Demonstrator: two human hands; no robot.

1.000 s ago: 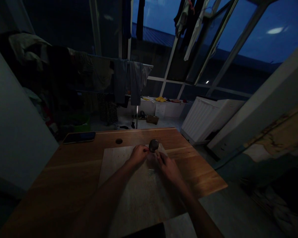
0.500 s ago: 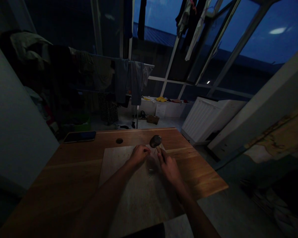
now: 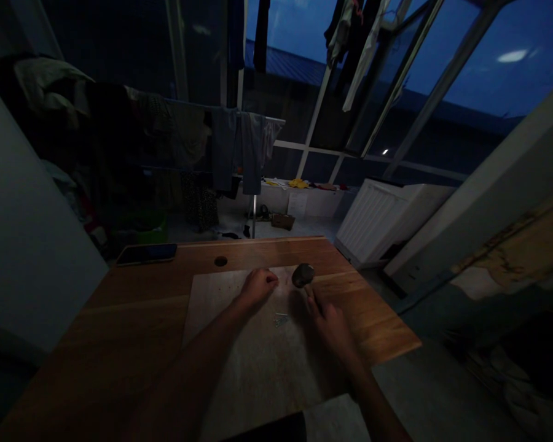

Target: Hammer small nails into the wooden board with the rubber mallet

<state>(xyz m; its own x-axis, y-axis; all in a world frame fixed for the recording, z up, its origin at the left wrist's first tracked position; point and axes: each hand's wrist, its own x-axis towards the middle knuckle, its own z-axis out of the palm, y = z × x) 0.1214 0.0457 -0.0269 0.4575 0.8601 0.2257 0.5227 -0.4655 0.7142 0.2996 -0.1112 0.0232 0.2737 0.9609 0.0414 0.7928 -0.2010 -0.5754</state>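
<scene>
My right hand [image 3: 332, 322] is wrapped round the wooden handle of a hammer [image 3: 303, 275]; its thick dark head is raised over the right side of a pale wooden board [image 3: 253, 374]. My left hand [image 3: 259, 285] rests near the board's far edge, thumb and fingertips pinched together. Whatever is between those fingertips is too small and dark to make out. Between the two hands, nearer to me, a few thin shiny nails [image 3: 281, 319] lie loose on the board. Left of my left hand, several tiny dots [image 3: 229, 287] mark the board in a row.
The board lies on a brown wooden table [image 3: 120, 319]. A phone [image 3: 147, 253] is at the table's far left, and a round dark hole [image 3: 220, 261] is beyond the board. Laundry hangs on a rack [image 3: 237, 144] behind; a white ribbed cabinet-like unit [image 3: 373, 215] stands to the right.
My right hand and the hammer have moved right and slightly toward me, away from my left hand. The nails show more plainly. My left hand stays nearly in place.
</scene>
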